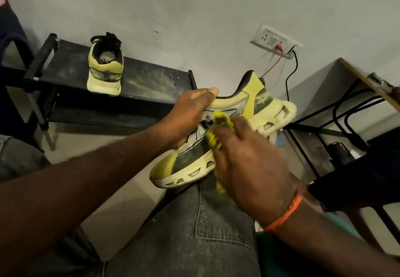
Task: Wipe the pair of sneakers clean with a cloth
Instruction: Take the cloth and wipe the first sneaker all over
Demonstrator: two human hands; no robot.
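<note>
A yellow-green sneaker with a thick cream sole rests on my right knee, lying on its side with the toe toward me. My left hand grips it from above, fingers inside its opening. My right hand presses a yellow cloth against the shoe's side panel; most of the cloth is hidden under the hand. The second sneaker stands upright on a black shoe rack by the wall, heel facing me, dusted with yellow powder.
My grey jeans fill the lower middle. A wall socket with a red and a black cable is at upper right. A desk with black metal legs stands at right. Tiled floor lies under the rack.
</note>
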